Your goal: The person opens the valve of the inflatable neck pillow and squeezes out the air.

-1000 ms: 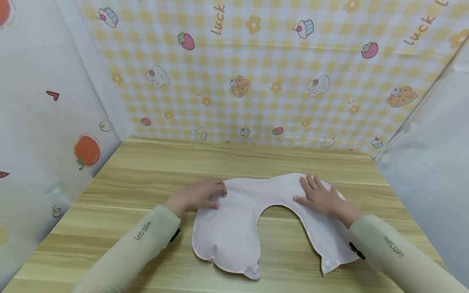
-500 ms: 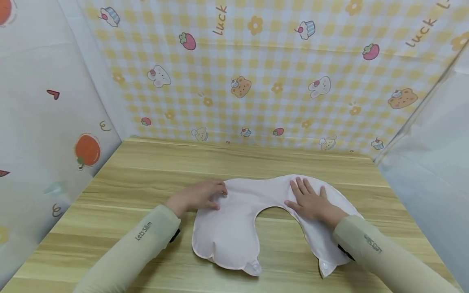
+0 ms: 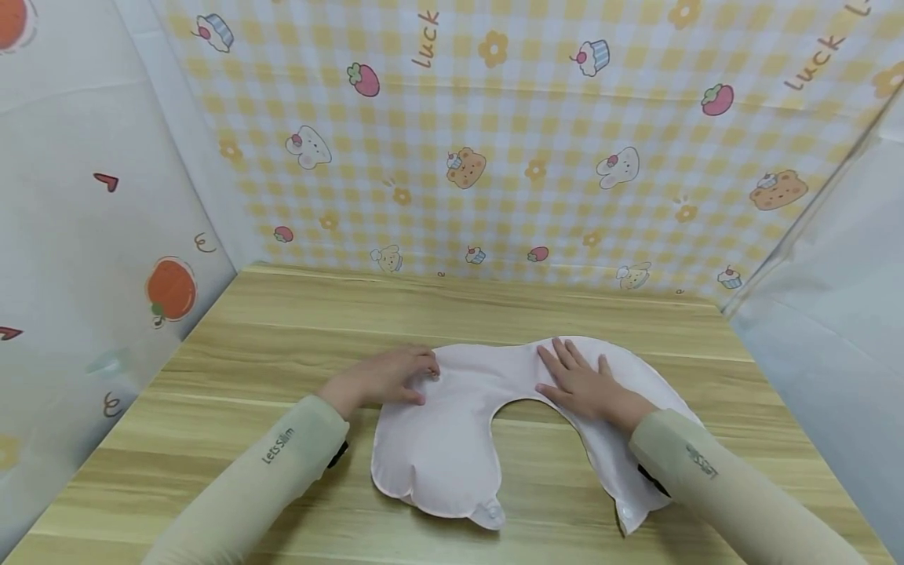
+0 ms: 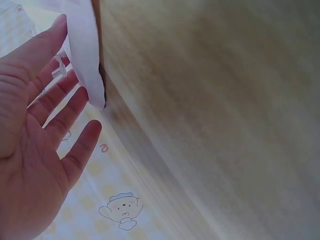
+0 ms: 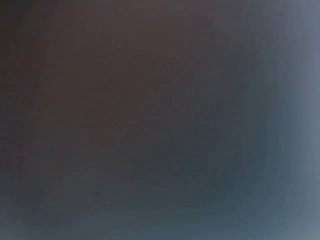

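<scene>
A pale pink, U-shaped inflatable neck pillow [image 3: 452,455] lies on the wooden tabletop, its two ends toward me. The left part looks puffed and the right part flatter. My left hand [image 3: 381,378] rests at the pillow's upper left edge, with relaxed fingers and the thumb apart. In the left wrist view, a clear plastic valve [image 4: 60,67] shows between the thumb and fingers of that hand [image 4: 30,125]; no firm pinch is visible. My right hand [image 3: 586,390] lies flat on the right arm of the pillow, fingers spread. Dark blur fills the right wrist view.
The wooden tabletop [image 3: 297,322] extends behind and to both sides of the pillow. A yellow-checked cloth [image 3: 537,118] with cartoon prints hangs along the back. White printed sheeting [image 3: 85,235] stands at the left, and plain white sheeting [image 3: 833,314] at the right.
My right hand has slid leftward over the pillow toward its middle, staying flat with spread fingers. The left hand has stayed in place. The pillow has barely shifted.
</scene>
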A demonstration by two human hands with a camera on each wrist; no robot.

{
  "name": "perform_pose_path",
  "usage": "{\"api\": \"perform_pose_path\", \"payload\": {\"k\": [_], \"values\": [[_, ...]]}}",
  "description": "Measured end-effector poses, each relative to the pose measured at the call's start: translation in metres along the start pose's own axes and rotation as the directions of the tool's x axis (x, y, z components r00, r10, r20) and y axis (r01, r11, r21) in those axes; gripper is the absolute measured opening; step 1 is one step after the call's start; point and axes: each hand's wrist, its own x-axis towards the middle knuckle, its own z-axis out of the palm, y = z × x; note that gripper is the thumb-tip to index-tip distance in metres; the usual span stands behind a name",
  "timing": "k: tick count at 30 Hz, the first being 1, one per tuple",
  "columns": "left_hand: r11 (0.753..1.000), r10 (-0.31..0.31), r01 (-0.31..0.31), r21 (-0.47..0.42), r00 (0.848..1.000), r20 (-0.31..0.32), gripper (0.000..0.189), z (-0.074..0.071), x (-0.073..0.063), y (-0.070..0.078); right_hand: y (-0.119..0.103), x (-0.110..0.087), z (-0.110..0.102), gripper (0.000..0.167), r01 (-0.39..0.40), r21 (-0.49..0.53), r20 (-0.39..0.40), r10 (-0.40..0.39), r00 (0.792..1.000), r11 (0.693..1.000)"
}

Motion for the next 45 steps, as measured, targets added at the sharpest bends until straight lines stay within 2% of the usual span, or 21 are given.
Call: {"api": "perform_pose_path", "payload": {"k": [6, 9, 14, 18, 22, 27, 31, 34, 39, 45], "values": [[1.000, 0.002, -0.002, -0.009, 1.000, -0.004, 0.037, 0.000, 0.000, -0.001, 0.001, 0.005, 0.001, 0.068, 0.108, 0.009, -0.042, -0.107, 0.993, 0.994], [1.000, 0.006, -0.006, -0.007, 1.000, -0.005, 0.037, 0.001, 0.000, -0.002, 0.001, 0.008, 0.002, 0.064, 0.151, -0.022, -0.101, -0.153, 0.983, 0.988], [1.000, -0.008, 0.008, -0.022, 1.000, -0.001, 0.039, 0.000, 0.000, -0.001, -0.002, 0.015, -0.003, 0.041, 0.240, -0.040, -0.218, -0.242, 0.945, 0.970], [1.000, -0.007, 0.007, -0.024, 1.000, -0.009, 0.039, 0.000, 0.000, -0.003, -0.007, 0.019, -0.007, 0.030, 0.336, -0.028, -0.239, -0.333, 0.912, 0.941], [1.000, 0.012, -0.012, -0.014, 1.000, -0.015, 0.038, 0.001, 0.000, -0.005, -0.014, 0.023, -0.008, 0.027, 0.373, -0.001, -0.220, -0.364, 0.905, 0.928], [1.000, 0.010, -0.011, -0.021, 1.000, -0.011, 0.038, 0.000, -0.001, -0.004, -0.024, 0.030, -0.005, 0.027, 0.360, 0.025, -0.211, -0.347, 0.914, 0.933], [1.000, 0.021, -0.021, -0.003, 1.000, -0.007, 0.038, 0.001, 0.000, -0.004, -0.031, 0.033, 0.000, 0.032, 0.343, 0.034, -0.208, -0.329, 0.921, 0.939], [1.000, 0.014, -0.014, 0.003, 1.000, 0.001, 0.038, 0.002, 0.002, -0.004, -0.035, 0.035, 0.002, 0.037, 0.346, 0.001, -0.197, -0.339, 0.920, 0.938], [1.000, 0.001, -0.001, -0.005, 1.000, 0.003, 0.039, 0.000, 0.003, -0.003, -0.040, 0.038, -0.003, 0.042, 0.370, -0.054, -0.134, -0.374, 0.918, 0.927], [1.000, 0.001, -0.001, 0.009, 1.000, 0.003, 0.039, 0.000, 0.003, -0.002, -0.050, 0.045, -0.015, 0.050, 0.402, -0.102, -0.011, -0.405, 0.914, 0.910]]}}
